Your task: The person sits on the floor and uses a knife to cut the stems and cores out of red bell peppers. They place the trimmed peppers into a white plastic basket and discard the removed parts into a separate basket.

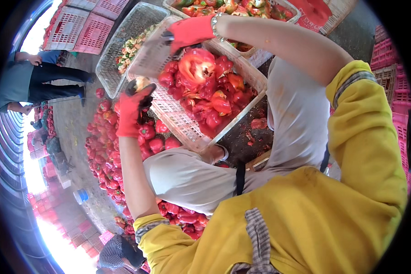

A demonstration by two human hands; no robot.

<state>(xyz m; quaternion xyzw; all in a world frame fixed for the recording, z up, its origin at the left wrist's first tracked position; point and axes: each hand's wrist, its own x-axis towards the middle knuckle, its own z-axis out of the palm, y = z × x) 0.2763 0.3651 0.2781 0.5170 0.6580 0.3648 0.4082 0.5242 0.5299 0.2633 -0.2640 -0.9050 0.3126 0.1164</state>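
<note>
My left hand [132,109], in a red glove with dark fingertips, grips a pale bell pepper core [142,83]. It is beside the left edge of a white plastic crate [181,114]. My right hand [191,32], gloved the same way, is curled above the crate's far end. Something dark and shiny shows at its fingertips, too blurred to name. Cut red bell peppers [214,99] fill the near and right part of the crate, with a large hollowed red pepper [197,66] on top.
Pale cores lie in a translucent crate [104,73] at the far left. Another crate [296,15] at the top holds mixed pepper pieces. Whole red peppers [104,150] are heaped on the floor to my left. A person [19,82] stands beyond, near stacked crates [94,32].
</note>
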